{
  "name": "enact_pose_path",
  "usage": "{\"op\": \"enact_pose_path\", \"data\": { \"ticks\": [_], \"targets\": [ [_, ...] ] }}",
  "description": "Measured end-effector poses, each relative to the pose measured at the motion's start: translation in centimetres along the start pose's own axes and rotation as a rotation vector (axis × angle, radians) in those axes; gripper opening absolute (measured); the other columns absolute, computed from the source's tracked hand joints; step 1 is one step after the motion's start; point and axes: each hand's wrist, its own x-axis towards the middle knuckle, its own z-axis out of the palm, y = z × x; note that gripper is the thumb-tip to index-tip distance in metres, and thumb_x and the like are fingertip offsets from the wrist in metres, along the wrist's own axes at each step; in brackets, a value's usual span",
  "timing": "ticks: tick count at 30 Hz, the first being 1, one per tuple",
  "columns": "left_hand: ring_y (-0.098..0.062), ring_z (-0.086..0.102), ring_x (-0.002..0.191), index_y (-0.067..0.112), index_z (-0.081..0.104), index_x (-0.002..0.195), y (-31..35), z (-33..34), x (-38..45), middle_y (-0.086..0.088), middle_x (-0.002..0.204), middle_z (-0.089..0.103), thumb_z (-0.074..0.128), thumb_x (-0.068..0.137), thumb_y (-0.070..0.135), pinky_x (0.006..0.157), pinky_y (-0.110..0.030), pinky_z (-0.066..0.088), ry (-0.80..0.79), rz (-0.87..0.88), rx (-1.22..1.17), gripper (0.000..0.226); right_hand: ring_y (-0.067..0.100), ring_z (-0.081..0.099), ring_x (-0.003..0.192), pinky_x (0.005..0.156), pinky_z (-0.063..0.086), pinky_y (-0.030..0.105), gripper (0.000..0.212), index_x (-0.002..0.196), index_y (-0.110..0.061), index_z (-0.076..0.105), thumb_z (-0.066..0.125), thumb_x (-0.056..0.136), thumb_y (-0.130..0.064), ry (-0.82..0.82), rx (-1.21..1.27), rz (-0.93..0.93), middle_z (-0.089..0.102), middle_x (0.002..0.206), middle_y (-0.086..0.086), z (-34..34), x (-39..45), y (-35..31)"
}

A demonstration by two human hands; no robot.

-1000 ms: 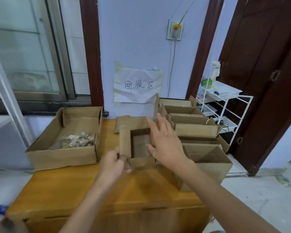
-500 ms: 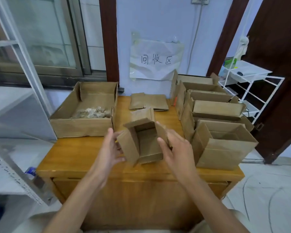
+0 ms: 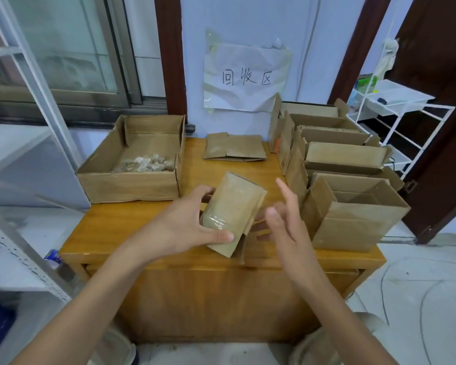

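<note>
The left grip is closed round a small cardboard box: the thumb lies across the near face at the lower end, and the other fingertips curl round the left edge higher up. The box is held off the counter, above its front middle, tilted so its top leans away and to the right. A strip of clear tape shines on the near face just above the thumb. A loose flap hangs at the lower right of the box.

The right grip is wide open, fingers straight and fanned, the forefinger pointing up and away. It holds nothing. It stands just beside the right edge of the box, thumb nearest the flap; whether it touches the cardboard is too blurred to tell.

On the counter to the left sits a wide open carton with crumpled pale scraps in it. A flattened carton lies at the back by the wall, under a paper sign. A row of open boxes stands along the right side
</note>
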Motion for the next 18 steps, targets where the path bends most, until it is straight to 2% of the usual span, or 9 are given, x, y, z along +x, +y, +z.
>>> {"op": "enact_pose_path", "data": {
  "ticks": [2,4,6,7,9,11,14,16,18],
  "targets": [
    [0.005,0.054,0.115,0.036,0.034,0.151,0.2,0.1,-0.3,0.022,0.136,0.047,0.091,0.073,0.047,0.093,-0.016,0.047,-0.012,0.063,0.062,0.097,0.015,0.072,0.096,0.083,0.061,0.049,0.068,0.161,-0.045,0.024,0.051,0.102,-0.064,-0.049,-0.189,-0.06,0.07,0.107,-0.011,-0.6,0.4,-0.8],
    [-0.005,0.047,0.131,0.04,0.015,0.16,0.7,0.3,-0.6,0.016,0.15,0.038,0.089,0.073,0.05,0.103,-0.023,0.041,0.004,0.083,0.145,0.115,0.007,0.07,0.1,0.084,0.06,0.043,0.061,0.155,-0.039,0.039,0.053,0.101,-0.063,-0.074,-0.299,-0.097,0.071,0.109,-0.019,-0.7,0.3,-1.2],
    [-0.016,0.04,0.142,0.042,-0.002,0.161,1.9,0.7,-1.1,0.01,0.162,0.032,0.083,0.068,0.067,0.113,-0.034,0.038,0.04,0.058,0.329,0.128,0.004,0.069,0.094,0.078,0.06,0.039,0.055,0.145,-0.039,0.048,0.055,0.098,-0.067,-0.031,-0.363,-0.112,0.071,0.103,-0.019,-0.4,-0.1,-1.7],
    [-0.018,0.038,0.144,0.04,-0.005,0.161,2.7,1.1,-1.4,0.008,0.163,0.032,0.079,0.064,0.076,0.114,-0.037,0.038,0.067,0.035,0.399,0.133,0.003,0.069,0.089,0.072,0.06,0.038,0.053,0.139,-0.04,0.05,0.057,0.095,-0.069,-0.002,-0.386,-0.112,0.07,0.096,-0.019,-0.1,-0.4,-1.7],
    [-0.02,0.042,0.142,0.037,-0.002,0.16,3.4,1.9,-1.6,0.008,0.161,0.036,0.078,0.058,0.082,0.11,-0.037,0.042,0.13,0.009,0.418,0.137,0.003,0.068,0.079,0.065,0.058,0.038,0.051,0.128,-0.041,0.051,0.058,0.09,-0.074,0.039,-0.41,-0.108,0.069,0.085,-0.017,0.4,-0.9,-2.1],
    [-0.02,0.049,0.132,0.032,0.008,0.158,3.4,2.3,-1.7,0.004,0.152,0.046,0.082,0.061,0.075,0.098,-0.033,0.044,0.189,0.021,0.429,0.13,0.004,0.068,0.072,0.06,0.057,0.038,0.046,0.12,-0.039,0.052,0.056,0.092,-0.075,0.038,-0.396,-0.11,0.068,0.078,-0.015,0.2,-1.0,-2.3],
    [-0.012,0.044,0.112,0.032,0.02,0.151,2.9,2.1,-1.8,0.007,0.14,0.051,0.082,0.07,0.066,0.088,-0.029,0.033,0.168,0.077,0.516,0.108,0.004,0.063,0.063,0.053,0.05,0.031,0.038,0.104,-0.039,0.052,0.053,0.093,-0.075,-0.001,-0.507,-0.145,0.063,0.067,-0.015,-1.3,-0.9,-2.8],
    [-0.001,0.028,0.101,0.034,0.024,0.152,2.6,1.8,-2.0,0.015,0.139,0.046,0.078,0.073,0.066,0.09,-0.025,0.026,0.163,0.162,0.588,0.101,0.001,0.059,0.062,0.052,0.047,0.027,0.041,0.095,-0.041,0.054,0.048,0.09,-0.081,-0.026,-0.69,-0.196,0.059,0.065,-0.018,-2.2,-0.7,-3.2],
    [-0.001,0.032,0.107,0.036,0.028,0.154,2.1,1.6,-1.9,0.02,0.138,0.044,0.076,0.071,0.068,0.096,-0.024,0.025,0.191,0.254,0.624,0.101,-0.001,0.057,0.063,0.051,0.049,0.027,0.046,0.092,-0.039,0.06,0.041,0.091,-0.082,-0.039,-0.811,-0.266,0.058,0.068,-0.021,-2.9,-0.4,-3.5]
  ]
}}
